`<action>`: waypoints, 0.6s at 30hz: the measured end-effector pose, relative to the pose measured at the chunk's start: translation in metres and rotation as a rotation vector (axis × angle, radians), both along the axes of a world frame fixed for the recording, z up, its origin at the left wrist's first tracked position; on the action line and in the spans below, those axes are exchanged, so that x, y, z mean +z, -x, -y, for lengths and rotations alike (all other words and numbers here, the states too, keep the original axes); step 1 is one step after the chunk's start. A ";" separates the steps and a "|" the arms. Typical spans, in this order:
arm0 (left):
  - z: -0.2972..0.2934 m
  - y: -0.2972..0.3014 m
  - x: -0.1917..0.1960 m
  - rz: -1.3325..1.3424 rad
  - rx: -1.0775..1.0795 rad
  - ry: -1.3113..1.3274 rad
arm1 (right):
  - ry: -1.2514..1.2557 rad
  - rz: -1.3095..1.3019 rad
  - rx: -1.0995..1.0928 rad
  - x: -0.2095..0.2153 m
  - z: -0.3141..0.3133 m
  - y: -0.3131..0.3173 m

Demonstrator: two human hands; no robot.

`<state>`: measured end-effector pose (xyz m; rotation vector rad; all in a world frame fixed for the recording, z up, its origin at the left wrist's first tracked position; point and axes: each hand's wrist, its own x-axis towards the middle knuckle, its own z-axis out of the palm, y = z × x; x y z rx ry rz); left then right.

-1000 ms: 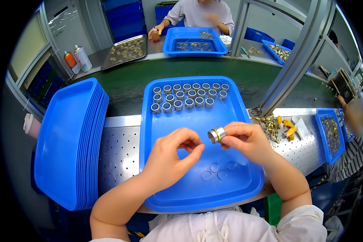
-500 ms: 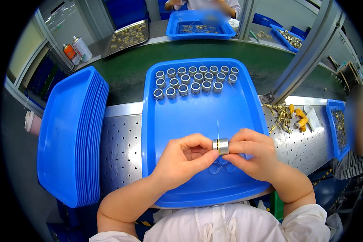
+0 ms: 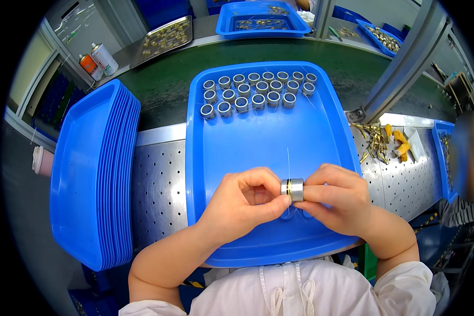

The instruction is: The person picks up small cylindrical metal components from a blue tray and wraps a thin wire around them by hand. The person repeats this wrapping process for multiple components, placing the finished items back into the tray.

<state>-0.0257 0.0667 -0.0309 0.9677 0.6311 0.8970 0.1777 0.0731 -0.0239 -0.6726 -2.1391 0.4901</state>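
Between my two hands, over the near part of a blue tray (image 3: 268, 142), is a short silver metal cylinder (image 3: 296, 189) with a brass-coloured band and thin clear strands sticking out. My left hand (image 3: 247, 203) pinches its left end between thumb and forefinger. My right hand (image 3: 337, 199) has its fingers closed on the right end. Some small round clear pieces lie below the hands, mostly hidden. Several similar metal rings (image 3: 258, 101) stand in rows at the tray's far end, some with thin strands trailing off.
A stack of blue trays (image 3: 84, 179) stands at left. Brass pieces (image 3: 376, 143) and yellow finger covers (image 3: 402, 145) lie on the perforated metal table (image 3: 158, 184) at right, beside a metal post (image 3: 405, 68). Beyond the green strip (image 3: 168, 87) are spray cans (image 3: 104, 59) and another blue tray (image 3: 263, 34).
My view has shifted slightly. Both hands keep their grip on the cylinder, which looks turned a little. The person across has mostly left the view.
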 end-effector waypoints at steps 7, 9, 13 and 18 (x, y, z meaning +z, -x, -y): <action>0.002 -0.002 0.007 -0.080 0.023 -0.049 | 0.103 -0.091 -0.050 -0.001 0.001 0.000; 0.002 0.000 0.006 -0.062 0.014 -0.041 | 0.106 -0.110 -0.045 -0.001 0.000 0.000; 0.002 0.001 0.005 -0.053 0.002 -0.043 | 0.054 -0.088 -0.041 0.000 0.001 0.000; 0.003 -0.001 0.006 -0.092 0.040 -0.056 | -0.014 -0.048 -0.034 0.002 0.003 0.000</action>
